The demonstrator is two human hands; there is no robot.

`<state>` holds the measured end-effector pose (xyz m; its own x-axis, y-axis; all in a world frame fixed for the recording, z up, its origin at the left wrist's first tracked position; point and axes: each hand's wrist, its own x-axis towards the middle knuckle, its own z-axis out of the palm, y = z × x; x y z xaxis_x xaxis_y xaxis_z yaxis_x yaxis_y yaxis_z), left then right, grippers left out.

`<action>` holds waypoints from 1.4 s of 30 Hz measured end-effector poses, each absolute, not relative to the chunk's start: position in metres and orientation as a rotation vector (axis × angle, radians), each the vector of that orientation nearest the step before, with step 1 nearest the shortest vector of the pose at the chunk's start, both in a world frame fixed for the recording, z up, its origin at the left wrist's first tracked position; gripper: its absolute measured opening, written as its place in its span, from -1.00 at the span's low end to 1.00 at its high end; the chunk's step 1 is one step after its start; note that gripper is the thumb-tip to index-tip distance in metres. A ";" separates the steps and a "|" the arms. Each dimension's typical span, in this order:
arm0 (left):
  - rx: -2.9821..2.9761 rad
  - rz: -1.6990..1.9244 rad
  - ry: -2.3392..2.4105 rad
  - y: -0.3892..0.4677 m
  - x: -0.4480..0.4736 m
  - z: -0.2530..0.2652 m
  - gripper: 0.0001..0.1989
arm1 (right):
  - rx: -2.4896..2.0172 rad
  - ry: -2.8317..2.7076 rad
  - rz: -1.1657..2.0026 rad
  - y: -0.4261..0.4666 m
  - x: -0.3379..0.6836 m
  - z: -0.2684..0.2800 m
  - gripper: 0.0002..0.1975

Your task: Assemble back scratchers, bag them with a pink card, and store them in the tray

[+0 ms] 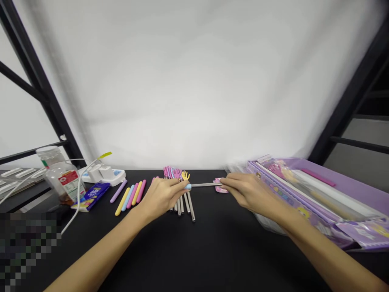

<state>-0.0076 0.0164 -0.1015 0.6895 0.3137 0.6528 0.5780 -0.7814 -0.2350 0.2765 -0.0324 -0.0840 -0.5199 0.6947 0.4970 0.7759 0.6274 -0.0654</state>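
Note:
My left hand [162, 194] is closed around a light blue handle [188, 186], most of it hidden in the fingers. From its end a thin metal rod [204, 185] runs level to my right hand [247, 190], which pinches the rod's far end. Behind that right-hand grip lies a small pink piece [221, 189], partly covered. Just past my left hand is a bunch of back scratchers with pink, blue and yellow claw heads [176, 173] and bare metal rods [190, 202]. Loose pink, yellow, blue and purple handles [132, 194] lie left of my left hand.
An open purple box [306, 164] with plastic-wrapped things stands at the right. On the left are a clear jar [57, 174], a blue packet [92, 195], a power strip [117, 177] and a white cable [79, 190]. Behind the black table [212, 251] rises a white wall.

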 end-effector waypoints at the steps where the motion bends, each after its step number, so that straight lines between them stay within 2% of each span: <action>1: -2.418 -0.850 -0.636 0.014 -0.004 -0.103 -0.76 | -1.154 -2.375 -0.202 -0.034 0.273 -0.084 -0.70; 6: -2.193 -0.888 -0.396 -0.001 0.014 -0.111 -0.86 | -1.126 -2.377 0.033 -0.041 0.258 -0.086 -0.68; 19: -2.067 -0.847 -0.207 -0.010 0.025 -0.108 -0.78 | -1.253 -2.172 0.942 -0.043 0.260 -0.076 -0.66; 21: -2.070 -0.818 -0.244 -0.011 0.029 -0.105 -0.79 | -1.249 -2.185 0.925 -0.044 0.259 -0.073 -0.65; 25: -2.140 -0.639 -0.382 -0.011 0.036 -0.100 -0.76 | -1.201 -2.261 0.668 -0.042 0.252 -0.072 -0.64; 29: -2.272 -0.525 -0.454 0.010 0.017 -0.092 -0.88 | -1.182 -2.310 0.449 -0.036 0.254 -0.075 -0.63; 31: -2.306 -0.510 -0.558 0.023 -0.002 -0.085 -0.87 | -1.207 -2.256 0.378 -0.033 0.263 -0.074 -0.65; 34: -2.249 -0.497 -0.721 0.026 -0.019 -0.077 -0.88 | -1.290 -2.193 0.332 -0.030 0.277 -0.070 -0.66; 37: -2.265 -0.539 -0.802 0.012 -0.006 -0.083 -0.68 | -1.282 -2.206 0.259 -0.033 0.282 -0.069 -0.70; 42: -2.261 -0.541 -0.724 0.017 0.014 -0.092 -0.78 | -1.242 -2.195 0.305 -0.034 0.273 -0.066 -0.71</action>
